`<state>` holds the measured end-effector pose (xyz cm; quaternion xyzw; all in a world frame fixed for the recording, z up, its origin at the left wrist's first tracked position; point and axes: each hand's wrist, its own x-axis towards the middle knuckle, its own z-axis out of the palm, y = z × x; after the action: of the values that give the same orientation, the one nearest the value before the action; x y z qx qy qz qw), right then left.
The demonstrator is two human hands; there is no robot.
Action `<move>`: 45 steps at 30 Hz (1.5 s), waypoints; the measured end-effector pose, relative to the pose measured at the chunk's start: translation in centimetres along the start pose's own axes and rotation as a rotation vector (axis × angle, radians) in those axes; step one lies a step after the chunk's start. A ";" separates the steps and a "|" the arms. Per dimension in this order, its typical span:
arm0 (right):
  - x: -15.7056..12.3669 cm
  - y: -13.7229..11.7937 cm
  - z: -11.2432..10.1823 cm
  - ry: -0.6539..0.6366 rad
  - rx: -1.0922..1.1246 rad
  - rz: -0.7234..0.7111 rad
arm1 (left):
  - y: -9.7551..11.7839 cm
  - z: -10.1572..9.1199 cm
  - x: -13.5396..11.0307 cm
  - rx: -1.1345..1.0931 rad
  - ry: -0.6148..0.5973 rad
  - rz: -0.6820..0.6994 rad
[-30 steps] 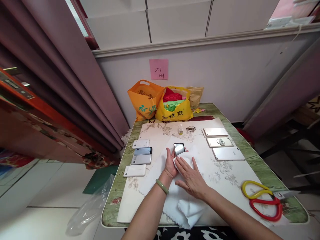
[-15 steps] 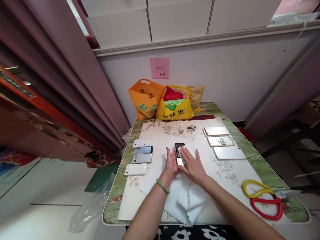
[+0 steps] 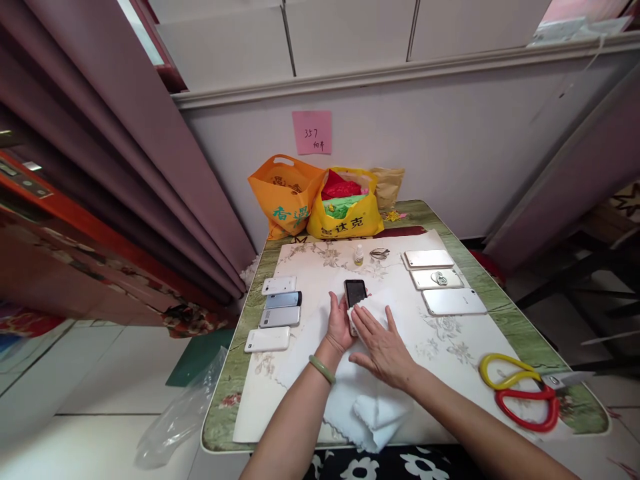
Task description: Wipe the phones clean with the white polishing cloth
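Observation:
A black-and-silver keypad mobile phone lies in my left hand, screen facing up. My left fingers pass beneath the phone, and fingertips peek out at its far right edge; the thumb is raised to the left. My right hand rests flat over the phone's lower half, fingers stretched out and thumb apart. Under those fingers a white cloth covers the keypad. Another white cloth, or more of the same one, lies bunched below my hands; I cannot tell which.
Several phones line the left side; three light phones lie at right. A small bottle and glasses sit behind my hands. Scissors with yellow and red handles lie front right. Orange and yellow bags stand at the back.
My right hand has slid down the phone toward me with the cloth, uncovering the screen. The keypad is now covered. The whole view has shifted slightly.

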<state>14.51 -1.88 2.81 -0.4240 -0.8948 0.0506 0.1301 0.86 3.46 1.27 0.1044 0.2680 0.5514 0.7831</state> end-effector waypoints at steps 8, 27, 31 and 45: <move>5.6 2.0 -0.6 -0.017 0.008 0.174 | 0.1 -0.3 -0.1 0.021 0.063 -0.077; -5.0 1.4 -0.3 0.182 0.059 0.016 | 0.1 0.4 -0.5 -0.116 -0.051 -0.024; -4.5 1.5 -0.5 0.261 0.079 0.087 | 0.1 0.5 -0.7 -0.118 -0.059 -0.026; -0.8 2.5 -5.7 0.634 0.762 0.629 | 0.1 0.0 -0.2 -0.137 -0.105 -0.044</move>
<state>18.39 -1.03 7.66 -0.5871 -0.5619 0.2756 0.5136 0.75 3.31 1.39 0.0734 0.1905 0.5449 0.8133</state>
